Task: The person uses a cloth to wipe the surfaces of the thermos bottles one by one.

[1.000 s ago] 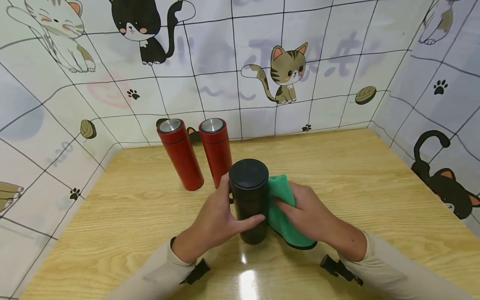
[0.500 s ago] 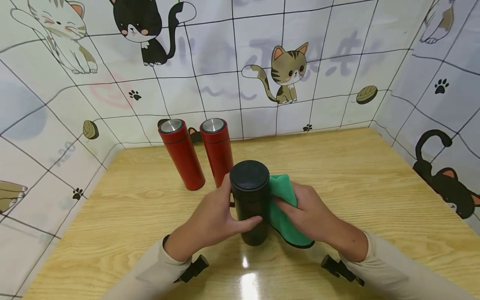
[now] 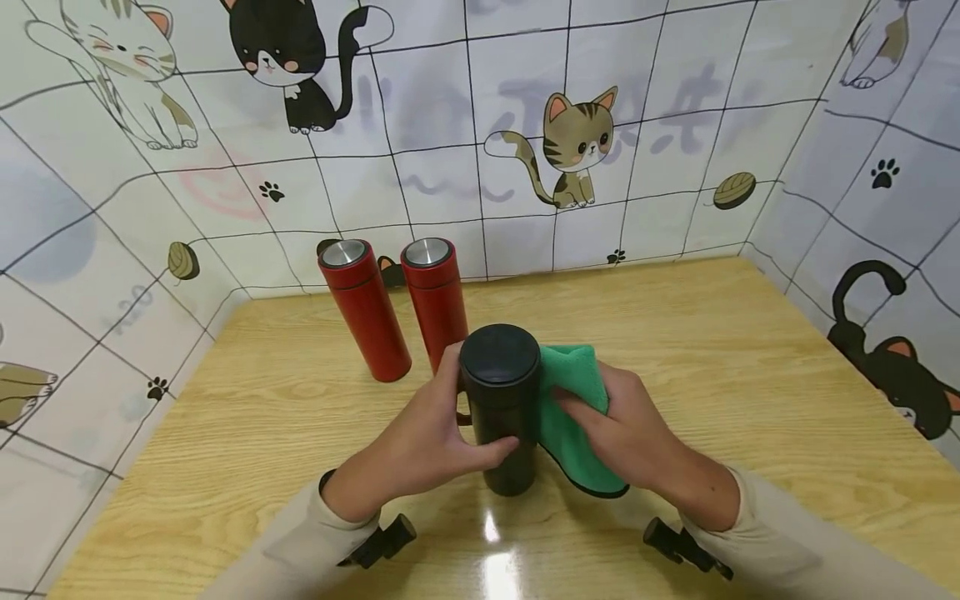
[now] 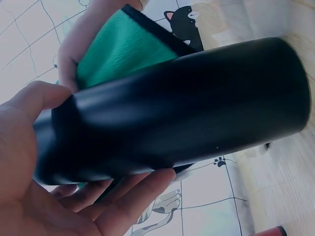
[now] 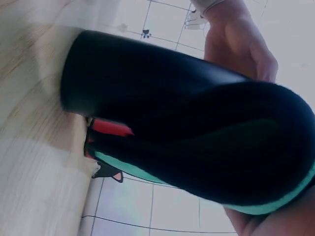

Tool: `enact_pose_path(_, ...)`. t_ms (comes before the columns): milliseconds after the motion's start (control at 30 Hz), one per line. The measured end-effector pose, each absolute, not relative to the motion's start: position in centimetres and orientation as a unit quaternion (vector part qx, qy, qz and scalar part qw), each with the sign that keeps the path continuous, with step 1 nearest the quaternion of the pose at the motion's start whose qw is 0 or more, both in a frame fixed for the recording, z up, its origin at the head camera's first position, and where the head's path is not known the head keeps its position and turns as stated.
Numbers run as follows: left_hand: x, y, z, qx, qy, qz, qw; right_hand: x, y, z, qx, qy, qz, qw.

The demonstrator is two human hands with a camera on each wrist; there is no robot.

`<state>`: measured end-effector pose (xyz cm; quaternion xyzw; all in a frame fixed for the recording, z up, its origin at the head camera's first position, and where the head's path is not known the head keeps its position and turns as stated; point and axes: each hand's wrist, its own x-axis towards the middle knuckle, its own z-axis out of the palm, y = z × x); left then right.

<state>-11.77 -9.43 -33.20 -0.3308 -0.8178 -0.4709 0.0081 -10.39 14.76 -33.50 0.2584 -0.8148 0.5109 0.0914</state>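
A black thermos bottle (image 3: 504,421) stands nearly upright in front of me, its dark lid on top. My left hand (image 3: 423,446) grips it from the left, the thumb (image 4: 49,96) on one side and the other fingers round the opposite side. A green cloth (image 3: 579,454) with a black edge lies against the bottle's right side, held by my right hand (image 3: 637,433). In the right wrist view the cloth's dark face (image 5: 231,152) covers part of the bottle (image 5: 128,73). The fingertips behind the cloth are hidden.
Two red thermos bottles (image 3: 365,321) with silver lid tops stand at the back left of the wooden table (image 3: 675,333); the black bottle partly covers the nearer one. A cat-print sheet (image 3: 435,100) walls the back and sides. Black camera mounts (image 3: 382,542) hang at both wrists.
My right hand and the cloth have shifted slightly right, and the cloth's top fold has spread wider. The black bottle has come slightly nearer; the left thumb has slid a little left on it.
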Motion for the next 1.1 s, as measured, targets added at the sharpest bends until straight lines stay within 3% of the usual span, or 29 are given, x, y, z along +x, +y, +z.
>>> enact_pose_path(167, -11.6, -9.3, -33.0, -0.319, -0.831, -0.456, 0.013, -9.9, 14.9, -33.4, 0.244, -0.797, 0.541, 0.110)
enact_pose_path(433, -11.3, -9.1, -33.1, -0.300, -0.858, -0.417, 0.018, -10.0, 14.6, -33.8, 0.234, -0.806, 0.543, 0.018)
enact_pose_path(667, -11.3, -8.8, -33.3, -0.318, -0.853, -0.414, -0.005, -8.9, 14.8, -33.0, 0.228, -0.776, 0.582, 0.082)
enact_pose_path(933, -11.3, -8.6, -33.4, -0.314, -0.827, -0.466, -0.001, -9.4, 14.5, -33.3, 0.256, -0.786, 0.561, 0.041)
enact_pose_path(1100, -11.4, -8.6, -33.6, -0.315, -0.805, -0.503, -0.006, -9.1, 14.6, -33.2, 0.276, -0.762, 0.575, 0.109)
